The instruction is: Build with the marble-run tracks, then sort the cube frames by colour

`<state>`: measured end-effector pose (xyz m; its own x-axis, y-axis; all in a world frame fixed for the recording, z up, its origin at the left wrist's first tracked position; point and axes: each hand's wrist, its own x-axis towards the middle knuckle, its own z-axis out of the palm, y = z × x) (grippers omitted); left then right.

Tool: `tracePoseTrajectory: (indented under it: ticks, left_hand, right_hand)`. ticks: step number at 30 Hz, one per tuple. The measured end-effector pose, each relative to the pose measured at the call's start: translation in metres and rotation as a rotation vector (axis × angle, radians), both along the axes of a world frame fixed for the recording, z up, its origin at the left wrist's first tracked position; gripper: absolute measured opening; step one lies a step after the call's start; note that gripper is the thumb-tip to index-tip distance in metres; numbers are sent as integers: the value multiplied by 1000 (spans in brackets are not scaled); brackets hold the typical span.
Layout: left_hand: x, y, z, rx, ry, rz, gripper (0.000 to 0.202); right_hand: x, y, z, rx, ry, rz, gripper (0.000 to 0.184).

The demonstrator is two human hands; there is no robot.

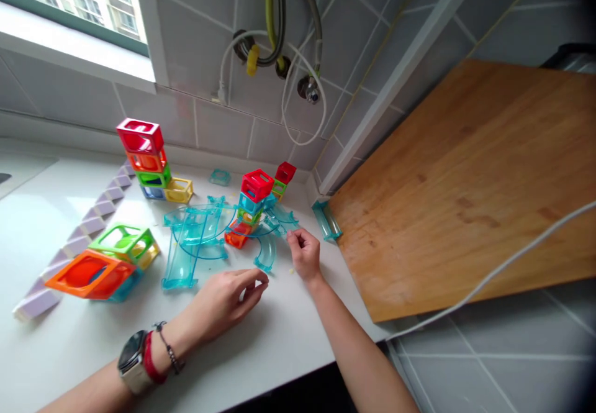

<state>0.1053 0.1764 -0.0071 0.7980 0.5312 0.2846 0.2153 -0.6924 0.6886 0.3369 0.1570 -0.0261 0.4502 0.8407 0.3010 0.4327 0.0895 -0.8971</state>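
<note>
My left hand (223, 301) hovers over the white counter (261, 344) with its fingers loosely stretched and nothing in it, just below a curved clear-blue track piece (266, 254). My right hand (305, 253) has its fingers curled, pinching the edge of a clear-blue track piece (284, 219) beside a small stack of coloured cubes topped by a red one (256, 184). More clear-blue track pieces (190, 239) lie to the left of that stack.
A tall stack of cubes with a red top (139, 136) stands at the back left; an orange cube (90, 274) and a green cube (123, 242) lie front left by a row of lilac blocks (74, 242). A wooden board (465, 183) leans on the right, with a white cable (488, 276) across it.
</note>
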Motion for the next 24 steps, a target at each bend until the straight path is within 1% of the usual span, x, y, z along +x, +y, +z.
tracePoseTrajectory:
  ticks: [3, 6, 9, 12, 17, 19, 21, 24]
  left_hand:
    - [0, 3, 3, -30, -4, 89, 20]
    - [0, 6, 5, -57, -41, 168, 21]
    - [0, 8, 5, -93, -65, 199, 19]
    - [0, 7, 3, -122, -15, 201, 21]
    - [-2, 7, -2, -101, 143, 165, 49]
    - [-3, 7, -2, -80, 177, 128, 48]
    - [-3, 8, -2, -54, 205, 105, 41]
    - [-2, 7, 0, -23, 218, 96, 35]
  right_hand:
    - [3, 3, 2, -9, 39, 4, 44]
    - [4, 3, 2, -31, 72, 39, 45]
    - [4, 4, 1, -22, 98, 75, 44]
    - [3, 3, 1, -29, 97, 82, 45]
    - [4, 2, 3, -22, 102, 82, 44]
    - [4, 1, 4, -4, 106, 85, 43]
    - [4, 1, 5, -3, 116, 93, 42]
    - [3, 2, 2, -54, 115, 135, 40]
